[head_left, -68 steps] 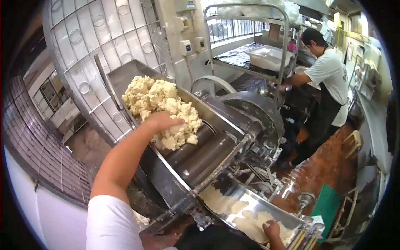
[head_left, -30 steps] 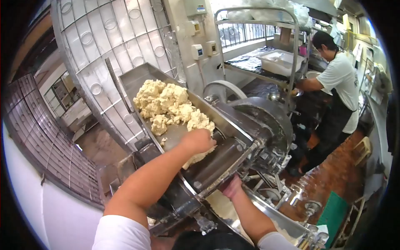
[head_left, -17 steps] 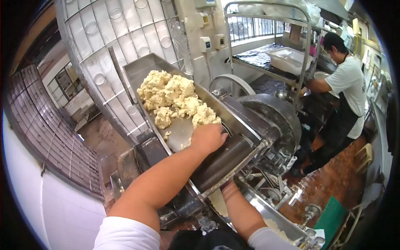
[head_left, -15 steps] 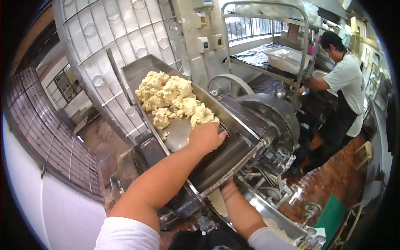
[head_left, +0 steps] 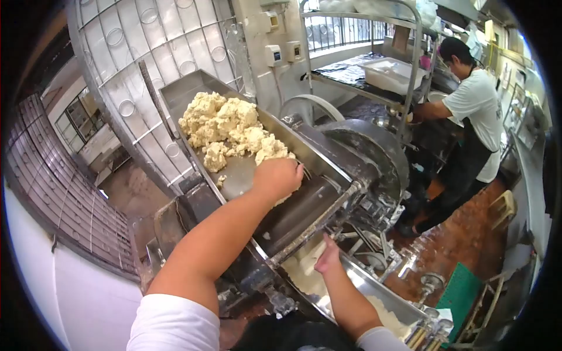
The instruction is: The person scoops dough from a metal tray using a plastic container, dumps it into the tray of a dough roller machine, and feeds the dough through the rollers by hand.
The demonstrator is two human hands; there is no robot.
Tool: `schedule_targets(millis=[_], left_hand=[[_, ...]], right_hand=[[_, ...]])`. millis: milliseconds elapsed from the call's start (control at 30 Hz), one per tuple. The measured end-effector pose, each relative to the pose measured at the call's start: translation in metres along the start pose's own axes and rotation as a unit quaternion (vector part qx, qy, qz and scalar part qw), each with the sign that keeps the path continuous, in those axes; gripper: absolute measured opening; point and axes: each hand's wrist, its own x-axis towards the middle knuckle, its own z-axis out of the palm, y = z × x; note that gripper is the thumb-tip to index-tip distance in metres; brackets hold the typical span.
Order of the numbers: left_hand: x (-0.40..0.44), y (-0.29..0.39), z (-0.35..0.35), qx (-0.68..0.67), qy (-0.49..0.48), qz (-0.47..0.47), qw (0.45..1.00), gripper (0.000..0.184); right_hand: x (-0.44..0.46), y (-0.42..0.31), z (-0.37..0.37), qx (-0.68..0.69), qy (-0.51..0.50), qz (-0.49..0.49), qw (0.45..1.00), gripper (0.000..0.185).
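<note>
A steel hopper tray (head_left: 234, 186) slopes down to a dark roller (head_left: 298, 219) on a dough-rolling machine. Crumbly pale yellow dough (head_left: 225, 124) is heaped in the tray's upper half. My left hand (head_left: 276, 177) is closed at the lower edge of the heap, its fingers curled into the dough just above the roller. Beneath the roller's front bar, my right hand (head_left: 329, 255) is held over a lower steel trough (head_left: 360, 281), thumb apart, holding nothing that I can see. Pale dough (head_left: 305, 272) lies in that trough.
The machine's large round guard (head_left: 374, 152) and flywheel (head_left: 313, 108) stand on the right. Behind them, a metal rack (head_left: 413, 76) carries a white plastic tub (head_left: 391, 75). A co-worker (head_left: 471, 117) in a dark apron works beside it. A green board (head_left: 459, 289) leans lower right.
My right hand has come out from under the roller's front bar and now shows over the trough. My left hand has shifted slightly down the tray. The whole view has moved a little.
</note>
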Motion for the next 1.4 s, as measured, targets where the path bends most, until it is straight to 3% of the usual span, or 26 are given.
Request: schedule_targets(millis=[133,233,467,667,767,800,900,967,1000,1100,1167,1233,1267,1300,1367,1400], left_hand=[[-0.002,0.007,0.006,0.045,-0.014,0.015,0.999,0.043],[-0.004,0.007,0.013,0.054,-0.019,0.008,0.998,0.044],[-0.004,0.007,0.013,0.048,-0.048,-0.014,0.998,0.056],[0.005,-0.003,0.010,-0.078,-0.031,-0.115,0.990,0.071],[0.029,-0.041,0.014,-0.264,0.005,-0.200,0.944,0.076],[0.022,-0.035,-0.005,-0.241,-0.030,-0.212,0.947,0.074],[0.024,-0.055,0.024,-0.079,-0.163,-0.024,0.983,0.063],[0.027,-0.058,0.047,-0.160,-0.106,-0.046,0.980,0.060],[0.015,-0.037,0.009,-0.190,-0.159,-0.059,0.967,0.059],[0.015,-0.028,-0.003,-0.226,-0.237,-0.028,0.944,0.059],[0.016,-0.029,0.001,-0.254,-0.263,-0.058,0.929,0.060],[0.013,-0.020,-0.006,-0.299,-0.289,-0.156,0.896,0.060],[0.020,-0.030,0.008,-0.300,-0.285,-0.127,0.902,0.057],[0.020,-0.030,0.007,-0.319,-0.207,-0.106,0.919,0.055],[0.022,-0.025,0.004,-0.349,-0.046,-0.055,0.934,0.050],[0.030,-0.021,-0.011,-0.273,0.073,-0.063,0.957,0.042]], right_hand=[[0.005,0.006,-0.040,-0.025,0.008,-0.009,1.000,0.044],[-0.029,0.003,-0.024,-0.025,-0.030,0.007,0.999,0.041],[-0.062,-0.001,-0.079,-0.056,-0.016,0.013,0.998,0.042],[-0.098,-0.006,-0.139,-0.130,0.076,-0.043,0.988,0.037],[-0.132,-0.010,-0.140,-0.208,0.112,-0.056,0.970,0.036],[-0.134,-0.008,-0.153,-0.203,0.135,-0.061,0.968,0.036],[-0.143,-0.007,-0.189,-0.214,0.193,-0.079,0.954,0.037],[-0.166,-0.011,-0.186,-0.239,0.219,-0.094,0.941,0.038],[-0.160,-0.006,-0.219,-0.221,0.205,-0.128,0.945,0.037],[-0.184,-0.020,-0.226,-0.426,0.314,-0.054,0.847,0.032],[-0.192,-0.020,-0.241,-0.510,0.340,-0.051,0.788,0.030],[-0.194,-0.017,-0.284,-0.568,0.379,-0.044,0.729,0.031],[-0.191,-0.015,-0.317,-0.583,0.407,-0.040,0.702,0.032],[-0.186,-0.014,-0.332,-0.596,0.435,-0.035,0.674,0.034],[-0.191,-0.012,-0.316,-0.684,0.443,-0.138,0.562,0.037],[-0.196,-0.012,-0.311,-0.720,0.444,-0.188,0.499,0.038]])
